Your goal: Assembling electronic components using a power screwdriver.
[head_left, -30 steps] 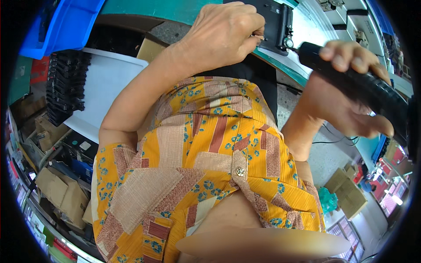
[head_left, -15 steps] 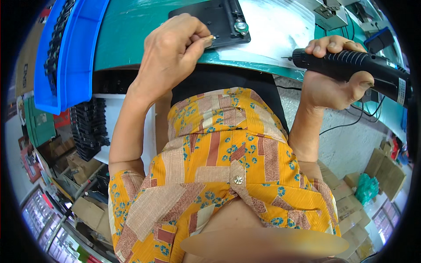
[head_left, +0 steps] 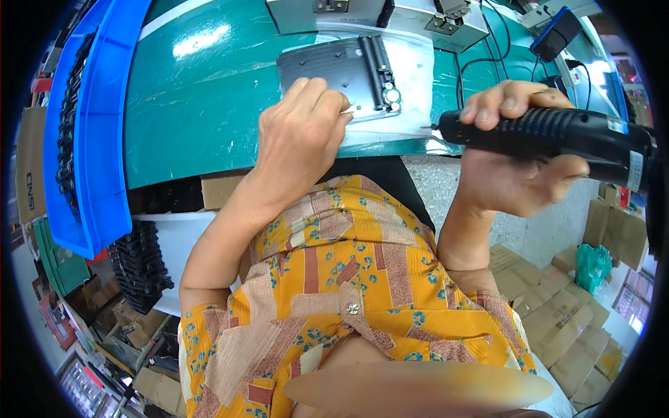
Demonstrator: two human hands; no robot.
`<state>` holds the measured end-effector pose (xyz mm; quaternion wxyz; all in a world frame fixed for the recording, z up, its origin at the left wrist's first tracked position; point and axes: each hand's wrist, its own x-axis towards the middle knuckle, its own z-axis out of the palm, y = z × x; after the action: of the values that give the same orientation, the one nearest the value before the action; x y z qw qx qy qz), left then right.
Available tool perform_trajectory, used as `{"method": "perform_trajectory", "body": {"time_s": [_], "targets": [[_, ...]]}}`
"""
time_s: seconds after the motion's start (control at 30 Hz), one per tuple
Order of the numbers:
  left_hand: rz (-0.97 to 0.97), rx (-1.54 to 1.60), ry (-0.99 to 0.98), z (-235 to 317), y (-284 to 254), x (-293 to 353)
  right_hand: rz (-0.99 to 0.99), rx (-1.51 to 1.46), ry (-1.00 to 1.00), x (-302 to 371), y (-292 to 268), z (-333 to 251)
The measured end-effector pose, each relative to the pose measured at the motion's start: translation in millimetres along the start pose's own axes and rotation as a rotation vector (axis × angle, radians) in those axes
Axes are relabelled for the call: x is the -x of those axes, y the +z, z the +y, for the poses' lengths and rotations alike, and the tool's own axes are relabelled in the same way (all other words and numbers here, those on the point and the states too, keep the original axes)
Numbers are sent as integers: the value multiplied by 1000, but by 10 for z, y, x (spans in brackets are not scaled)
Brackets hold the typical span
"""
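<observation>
A flat black panel (head_left: 313, 66) lies on a clear plastic sheet, with a thick black bar (head_left: 374, 70) along its right side. A round pale green and silver part (head_left: 391, 96) sits by the bar's near end. At the panel's near edge is my left hand (head_left: 301, 129), its fingers curled and pinched together; what they hold is too small to make out. My right hand (head_left: 512, 160) grips a black electric screwdriver (head_left: 557, 132) from below, thumb and fingers around its body. Its bit (head_left: 428, 127) points left, apart from the panel.
Blue bins (head_left: 97, 139) with black parts stand at the left of the green bench (head_left: 202, 104). Metal boxes (head_left: 439, 24) and dark cables (head_left: 463, 76) are at the back. Stacked black parts (head_left: 143, 268) sit below left; cardboard (head_left: 550, 320) lies at lower right.
The view has shifted, showing more of the bench's far side. The screwdriver has come closer to the panel. A small brass-coloured piece seen at my left fingertips is now hidden from sight.
</observation>
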<state>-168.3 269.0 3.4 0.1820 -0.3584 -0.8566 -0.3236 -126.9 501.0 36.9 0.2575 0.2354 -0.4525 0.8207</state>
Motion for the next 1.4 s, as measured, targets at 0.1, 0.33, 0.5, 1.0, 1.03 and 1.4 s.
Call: {"method": "perform_trajectory", "body": {"time_s": [0.1, 0.33, 0.5, 1.0, 1.03, 1.4], "targets": [[-17, 27, -28, 1, -11, 37, -41, 16, -92, -227, -91, -102], [15, 83, -122, 60, -22, 106, -70, 151, -184, -926, -466, -55], [49, 116, -150, 133, -27, 136, -83, 173, -180, -1186, -548, -41], [81, 128, -110, 217, -58, 123, -161, 196, -99, -1350, -529, -160], [80, 127, -105, 218, -59, 119, -164, 196, -92, -1356, -522, -169], [87, 132, -85, 171, -21, 151, -239, 126, 144, -1380, -372, -216]]}}
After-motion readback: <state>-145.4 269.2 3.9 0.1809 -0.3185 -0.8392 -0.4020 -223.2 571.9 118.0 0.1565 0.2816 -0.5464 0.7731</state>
